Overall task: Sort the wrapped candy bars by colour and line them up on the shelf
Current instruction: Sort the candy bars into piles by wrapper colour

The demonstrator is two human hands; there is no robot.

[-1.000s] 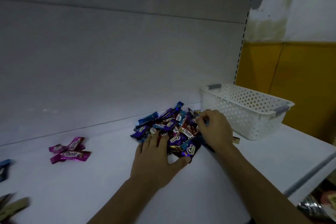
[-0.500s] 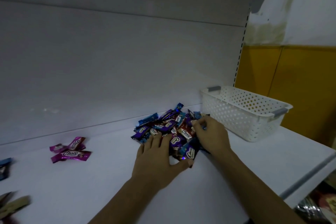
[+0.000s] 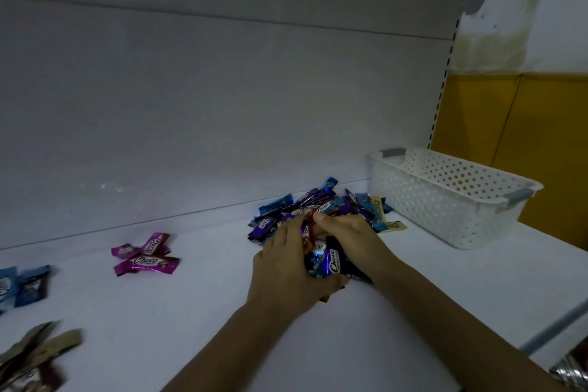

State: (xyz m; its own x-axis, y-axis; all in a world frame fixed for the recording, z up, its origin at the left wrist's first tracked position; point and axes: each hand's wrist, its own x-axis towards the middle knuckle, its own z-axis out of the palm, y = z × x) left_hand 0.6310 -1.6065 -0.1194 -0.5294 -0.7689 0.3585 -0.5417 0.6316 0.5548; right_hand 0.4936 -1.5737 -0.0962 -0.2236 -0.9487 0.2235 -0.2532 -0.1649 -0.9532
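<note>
Currently on the white shelf (image 3: 413,283): one mixed heap of blue and purple foil-wrapped candy bars (image 3: 313,197), under and just beyond my hands. My left hand (image 3: 284,267) curls round the heap's near edge, gripping a dark blue wrapped bar (image 3: 331,264). My right hand (image 3: 353,237) pinches a red-brown wrapped bar (image 3: 310,220), fingertips touching the left. Left of my hands, in separate groups: pink wrapped bars (image 3: 146,259), light blue wrapped bars (image 3: 30,285), gold wrapped bars (image 3: 38,347). Right of my hands: white perforated plastic basket (image 3: 445,200).

Left hand (image 3: 286,267) and right hand (image 3: 353,239) gripping bars in candy pile (image 3: 318,200), pink bars (image 3: 146,259) leftward, white basket (image 3: 445,200) rightward
</note>
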